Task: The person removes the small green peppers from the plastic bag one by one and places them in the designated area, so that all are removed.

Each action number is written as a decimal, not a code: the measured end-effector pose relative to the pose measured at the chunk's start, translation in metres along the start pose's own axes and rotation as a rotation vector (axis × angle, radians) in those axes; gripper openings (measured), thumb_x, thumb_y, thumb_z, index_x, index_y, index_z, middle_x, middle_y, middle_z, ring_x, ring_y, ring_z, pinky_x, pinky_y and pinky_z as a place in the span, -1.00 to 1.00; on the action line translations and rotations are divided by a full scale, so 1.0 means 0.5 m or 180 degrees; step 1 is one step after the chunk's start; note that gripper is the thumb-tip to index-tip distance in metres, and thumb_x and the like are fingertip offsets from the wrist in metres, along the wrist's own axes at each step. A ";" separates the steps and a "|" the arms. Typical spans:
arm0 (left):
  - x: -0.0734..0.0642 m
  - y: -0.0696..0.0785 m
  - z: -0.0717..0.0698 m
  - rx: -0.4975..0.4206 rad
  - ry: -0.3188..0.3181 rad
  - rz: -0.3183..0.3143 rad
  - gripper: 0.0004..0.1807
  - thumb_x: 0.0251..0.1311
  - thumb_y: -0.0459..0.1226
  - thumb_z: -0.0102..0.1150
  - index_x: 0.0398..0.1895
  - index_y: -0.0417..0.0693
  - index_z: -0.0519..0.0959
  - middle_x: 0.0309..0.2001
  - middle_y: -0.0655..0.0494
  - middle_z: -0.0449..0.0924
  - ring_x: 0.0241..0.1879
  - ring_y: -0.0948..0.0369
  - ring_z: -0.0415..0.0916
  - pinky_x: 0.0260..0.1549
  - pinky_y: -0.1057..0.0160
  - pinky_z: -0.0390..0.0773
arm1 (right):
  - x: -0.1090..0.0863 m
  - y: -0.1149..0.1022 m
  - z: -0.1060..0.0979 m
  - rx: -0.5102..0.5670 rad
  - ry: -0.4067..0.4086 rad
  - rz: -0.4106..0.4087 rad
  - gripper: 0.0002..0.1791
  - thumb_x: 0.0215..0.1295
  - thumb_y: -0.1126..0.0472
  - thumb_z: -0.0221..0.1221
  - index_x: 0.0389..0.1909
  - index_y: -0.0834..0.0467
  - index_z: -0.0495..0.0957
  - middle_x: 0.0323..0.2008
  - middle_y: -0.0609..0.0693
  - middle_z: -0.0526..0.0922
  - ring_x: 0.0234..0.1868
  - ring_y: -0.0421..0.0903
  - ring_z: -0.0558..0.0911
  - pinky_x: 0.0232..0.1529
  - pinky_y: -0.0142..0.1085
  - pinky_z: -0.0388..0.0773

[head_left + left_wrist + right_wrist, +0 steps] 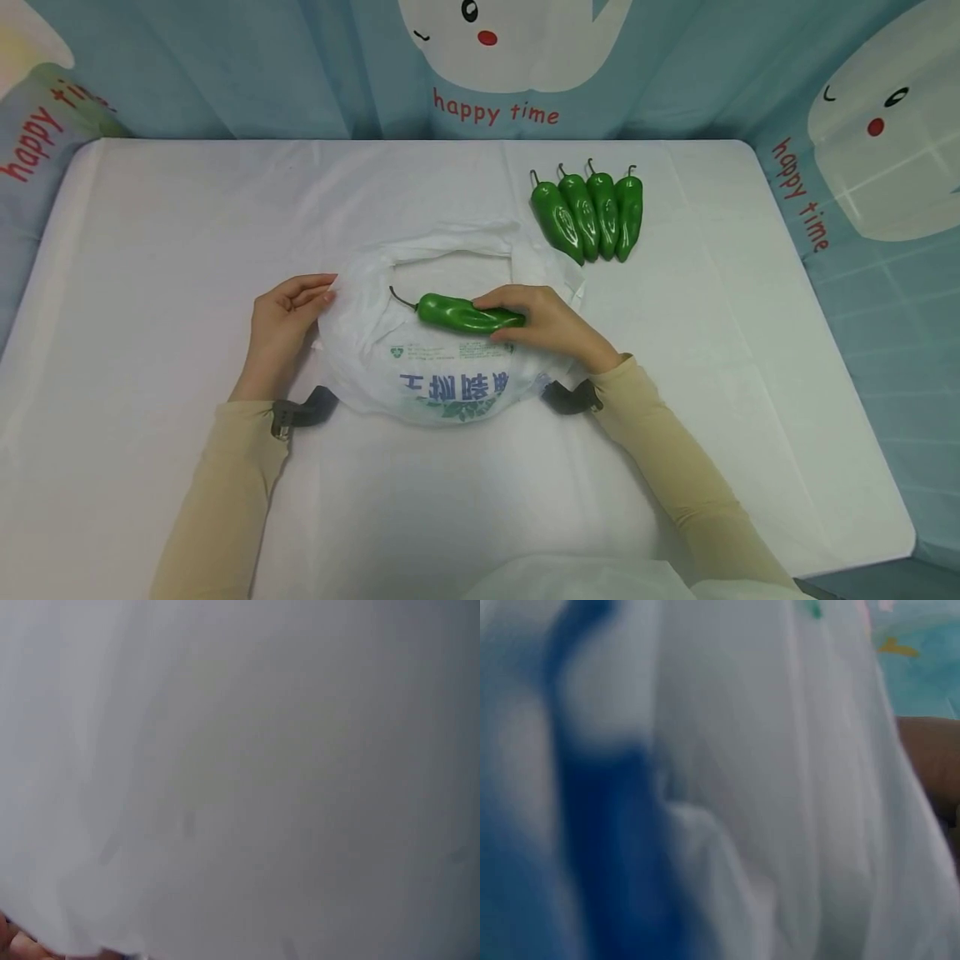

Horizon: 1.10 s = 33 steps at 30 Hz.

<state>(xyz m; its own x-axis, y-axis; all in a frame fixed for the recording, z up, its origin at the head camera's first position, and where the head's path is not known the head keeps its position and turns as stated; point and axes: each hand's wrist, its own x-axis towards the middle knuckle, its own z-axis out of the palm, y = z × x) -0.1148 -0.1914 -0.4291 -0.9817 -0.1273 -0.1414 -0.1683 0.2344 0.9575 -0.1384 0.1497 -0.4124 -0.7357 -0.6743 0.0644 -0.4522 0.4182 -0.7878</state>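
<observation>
A white plastic bag [435,408] with blue and green print lies on the table, its mouth spread at the top. At its left edge my left hand [283,321] pinches the plastic between thumb and fingers. My right hand [547,321] grips the thick right end of a green chili pepper [457,314], held level over the bag with its stem pointing left. In the left wrist view the bag [247,765] covers nearly everything. Bag plastic [757,750] fills most of the right wrist view too, with blurred blue print on the left.
Several more green peppers [587,215] lie side by side behind the bag, to the right, stems toward the far edge. A white cloth covers the table [697,350]. Blue curtains [285,75] with printed figures hang behind it and along the sides.
</observation>
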 end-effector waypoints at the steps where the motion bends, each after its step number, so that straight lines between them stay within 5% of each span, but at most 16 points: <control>1: 0.000 0.000 0.000 -0.0009 0.0001 -0.0003 -0.62 0.20 -0.19 0.24 0.03 -0.20 0.58 -0.28 0.44 0.65 -0.14 0.44 0.54 -0.21 0.55 0.44 | 0.000 0.002 0.001 0.0003 0.0003 -0.0008 -0.51 0.02 0.30 0.40 0.05 0.18 0.58 0.04 0.02 0.60 0.07 -0.12 0.54 0.08 -0.31 0.43; 33: -0.001 0.001 0.000 -0.0089 -0.0015 0.0033 -0.64 0.20 -0.22 0.25 0.02 -0.22 0.58 -0.28 0.41 0.66 -0.16 0.43 0.55 -0.22 0.55 0.44 | 0.001 0.008 0.003 0.0448 0.0300 0.0304 -0.56 0.04 0.33 0.38 0.00 0.23 0.60 -0.02 0.04 0.64 0.02 -0.09 0.56 0.07 -0.25 0.44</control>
<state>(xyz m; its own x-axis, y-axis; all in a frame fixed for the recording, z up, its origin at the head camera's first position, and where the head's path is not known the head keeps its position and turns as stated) -0.1143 -0.1912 -0.4283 -0.9838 -0.1205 -0.1326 -0.1557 0.2087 0.9655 -0.1399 0.1503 -0.4165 -0.8188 -0.5728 0.0372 -0.3081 0.3838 -0.8705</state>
